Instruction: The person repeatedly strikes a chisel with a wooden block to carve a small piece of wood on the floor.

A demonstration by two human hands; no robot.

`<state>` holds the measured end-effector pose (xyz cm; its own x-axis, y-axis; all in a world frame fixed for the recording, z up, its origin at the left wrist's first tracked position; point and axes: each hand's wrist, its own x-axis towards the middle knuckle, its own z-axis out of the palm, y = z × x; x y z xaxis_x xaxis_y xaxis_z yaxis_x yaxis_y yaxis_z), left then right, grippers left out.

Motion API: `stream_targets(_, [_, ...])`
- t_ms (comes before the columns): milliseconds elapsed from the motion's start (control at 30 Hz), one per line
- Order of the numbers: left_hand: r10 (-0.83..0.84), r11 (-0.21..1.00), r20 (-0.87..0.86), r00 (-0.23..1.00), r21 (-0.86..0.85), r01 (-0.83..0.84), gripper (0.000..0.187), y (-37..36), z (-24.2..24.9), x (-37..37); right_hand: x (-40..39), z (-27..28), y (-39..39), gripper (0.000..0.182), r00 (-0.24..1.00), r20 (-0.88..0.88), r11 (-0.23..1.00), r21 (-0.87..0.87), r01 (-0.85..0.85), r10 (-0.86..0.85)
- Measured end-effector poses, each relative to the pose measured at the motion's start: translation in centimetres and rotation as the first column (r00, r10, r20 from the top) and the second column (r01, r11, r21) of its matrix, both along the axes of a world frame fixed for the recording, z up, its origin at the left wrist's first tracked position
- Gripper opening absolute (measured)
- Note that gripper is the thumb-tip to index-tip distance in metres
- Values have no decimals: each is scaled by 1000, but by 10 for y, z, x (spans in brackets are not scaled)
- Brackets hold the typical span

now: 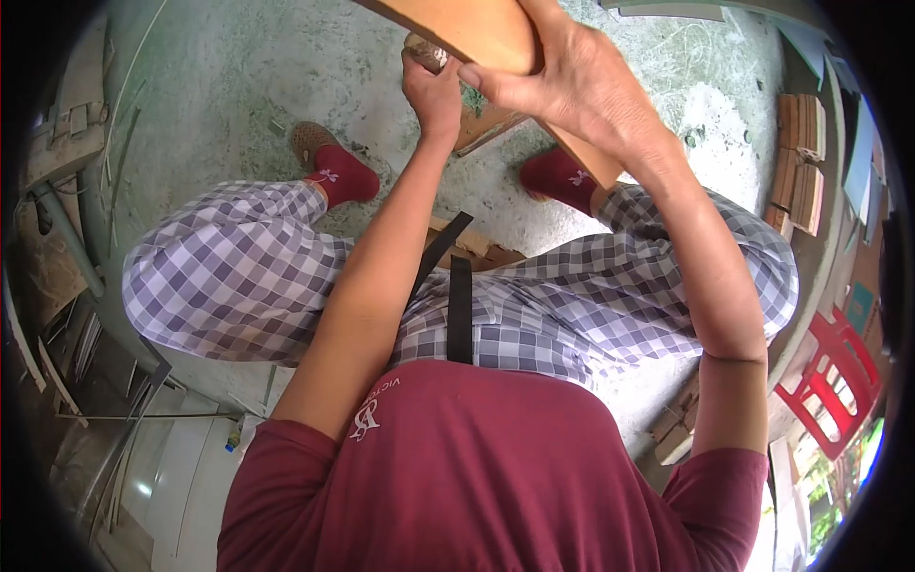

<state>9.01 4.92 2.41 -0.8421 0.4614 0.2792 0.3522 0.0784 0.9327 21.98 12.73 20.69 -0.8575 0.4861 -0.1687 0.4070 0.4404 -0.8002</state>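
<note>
A flat orange-brown wooden board (472,30) slants across the top of the view. My right hand (596,91) grips its edge, the thumb on the near side and the other fingers partly hidden. To the left, my left hand (434,95) is closed around a brownish object with a rounded end (426,53), just beneath the board; most of that object is hidden, so I cannot tell what it is. Another wooden piece (583,153) runs down from under my right hand toward my right foot.
More wood (488,126) lies on the greenish floor (238,86) between my feet. Stacked wooden blocks (799,162) and a red plastic chair (834,381) are at the right. Boards and scraps (81,105) line the left side. Dark straps (459,310) lie at my lap.
</note>
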Motion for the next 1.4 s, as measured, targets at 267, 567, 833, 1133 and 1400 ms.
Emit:
stream_targets(267, [-4, 993, 179, 984, 120, -18, 31, 1, -9, 2, -2, -28, 3, 70, 988, 156, 961, 276, -24, -20])
stream_targets(567, [-33, 991, 195, 980, 136, 7, 33, 6, -28, -9, -6, -51, 11, 72, 986, 160, 913, 392, -109, 49])
stream_targets(833, [-9, 983, 134, 991, 180, -15, 33, 4, -17, -8, -9, -50, 8, 78, 997, 73, 955, 290, -60, 41])
stream_targets(1133, [18, 1000, 137, 990, -9, -17, 38, 0, -22, -18, -12, -43, 0, 78, 995, -71, 978, 205, -48, 64])
stream_targets(1400, [-15, 976, 464, 886, 199, -87, 40, -11, -45, -49, 1, -60, 16, 84, 986, 161, 981, 192, 9, -40])
